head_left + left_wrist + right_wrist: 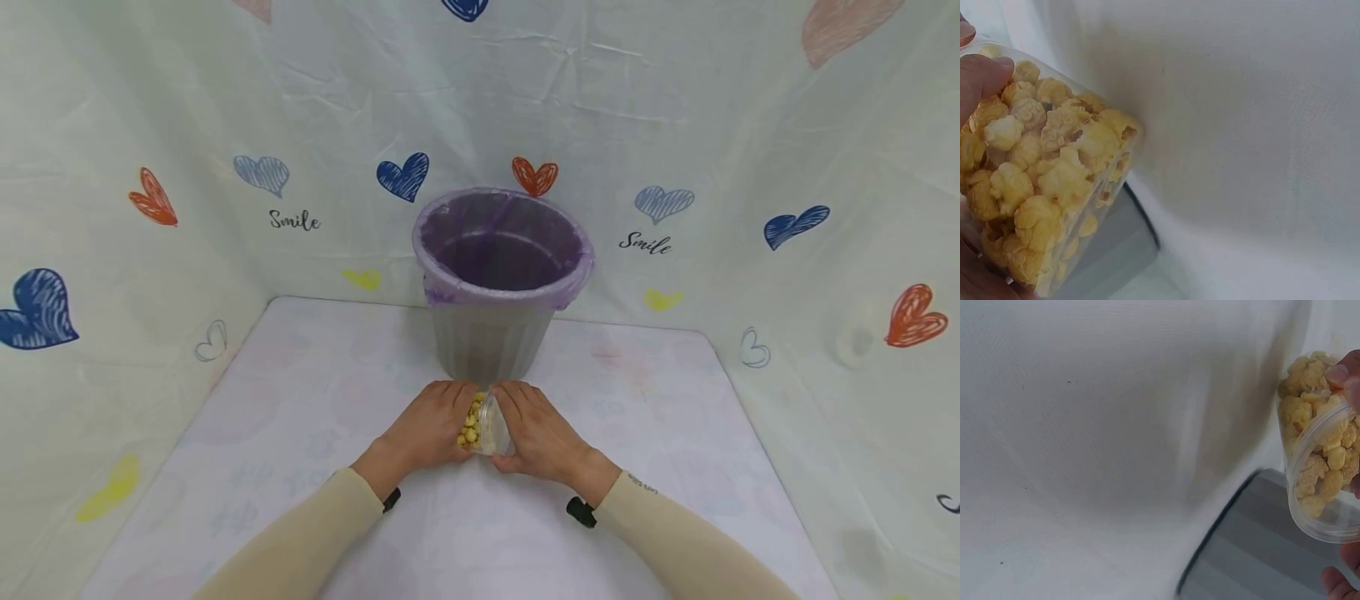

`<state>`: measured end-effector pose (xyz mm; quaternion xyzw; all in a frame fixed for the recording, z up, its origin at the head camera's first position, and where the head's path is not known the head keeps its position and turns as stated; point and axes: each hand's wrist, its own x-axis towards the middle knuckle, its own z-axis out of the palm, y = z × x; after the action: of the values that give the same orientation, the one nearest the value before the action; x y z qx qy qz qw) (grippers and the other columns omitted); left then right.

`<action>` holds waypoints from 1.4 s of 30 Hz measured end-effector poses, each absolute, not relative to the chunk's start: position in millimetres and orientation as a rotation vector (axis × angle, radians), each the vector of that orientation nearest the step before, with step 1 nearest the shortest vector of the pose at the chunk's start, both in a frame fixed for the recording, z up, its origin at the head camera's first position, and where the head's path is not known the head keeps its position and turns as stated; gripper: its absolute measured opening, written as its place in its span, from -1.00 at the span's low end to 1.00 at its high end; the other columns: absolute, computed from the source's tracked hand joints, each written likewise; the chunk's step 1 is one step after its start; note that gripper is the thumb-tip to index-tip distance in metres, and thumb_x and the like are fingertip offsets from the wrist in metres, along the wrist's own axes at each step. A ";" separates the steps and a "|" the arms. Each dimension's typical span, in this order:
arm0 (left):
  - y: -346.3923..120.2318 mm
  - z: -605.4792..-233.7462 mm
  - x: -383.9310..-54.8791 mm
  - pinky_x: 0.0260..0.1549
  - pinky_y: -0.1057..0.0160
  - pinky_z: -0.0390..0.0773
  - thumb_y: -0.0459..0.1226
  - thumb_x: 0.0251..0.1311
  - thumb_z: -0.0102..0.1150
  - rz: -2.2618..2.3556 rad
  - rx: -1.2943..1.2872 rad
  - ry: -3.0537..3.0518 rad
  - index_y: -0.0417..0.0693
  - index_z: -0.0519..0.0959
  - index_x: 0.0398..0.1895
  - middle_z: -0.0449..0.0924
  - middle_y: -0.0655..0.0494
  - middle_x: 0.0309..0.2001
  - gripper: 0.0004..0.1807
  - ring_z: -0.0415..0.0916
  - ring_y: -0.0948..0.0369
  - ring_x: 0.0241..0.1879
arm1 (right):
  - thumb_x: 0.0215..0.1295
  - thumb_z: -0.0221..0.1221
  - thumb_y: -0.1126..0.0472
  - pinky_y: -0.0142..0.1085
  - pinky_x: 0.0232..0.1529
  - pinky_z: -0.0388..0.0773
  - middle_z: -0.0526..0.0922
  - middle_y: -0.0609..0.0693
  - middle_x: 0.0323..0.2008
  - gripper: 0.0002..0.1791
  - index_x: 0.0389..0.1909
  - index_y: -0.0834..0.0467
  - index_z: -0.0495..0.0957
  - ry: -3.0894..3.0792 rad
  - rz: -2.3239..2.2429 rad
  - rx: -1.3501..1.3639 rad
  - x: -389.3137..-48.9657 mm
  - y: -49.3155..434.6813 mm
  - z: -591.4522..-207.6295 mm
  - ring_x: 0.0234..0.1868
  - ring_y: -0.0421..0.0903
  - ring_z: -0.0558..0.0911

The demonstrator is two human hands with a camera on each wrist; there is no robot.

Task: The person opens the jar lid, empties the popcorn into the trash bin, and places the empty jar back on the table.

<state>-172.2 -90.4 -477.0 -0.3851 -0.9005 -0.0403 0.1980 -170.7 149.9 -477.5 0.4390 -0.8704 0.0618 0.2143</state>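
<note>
Well, on the table (341,358) stands the bin (486,337); just before it the left hand (432,425) grips the tub (483,429), tipped sideways, and the right hand (543,435) curls round its rim (1292,487). Too hard a squeeze or tug, I reckon, could spill the popcorn (1041,162).

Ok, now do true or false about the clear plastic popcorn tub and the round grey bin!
1. The clear plastic tub holds yellow popcorn. True.
2. Only one bare hand is at the tub. False: the left hand and right hand both are.
3. A purple bag lines the round grey bin. True.
4. The tub is inside the bin. False: it is in front of it.
5. The sleeves are black. False: the long sleeves are beige.
</note>
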 end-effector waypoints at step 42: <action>-87.8 -483.6 -163.3 0.41 -0.16 0.43 0.14 -0.19 0.74 -0.194 -1.041 -2.613 -0.23 0.25 0.49 0.43 -0.15 0.33 0.25 0.43 -0.11 0.35 | 0.03 0.53 -0.31 0.01 0.15 0.66 0.56 0.24 0.18 0.11 0.35 0.40 0.35 -2.488 0.365 1.107 -168.5 148.0 -489.5 0.16 0.16 0.59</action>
<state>-163.3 -87.8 -483.6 -0.3644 -0.9148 -0.0678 0.1602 -168.5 148.0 -489.5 0.3953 -0.8880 0.1301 0.1958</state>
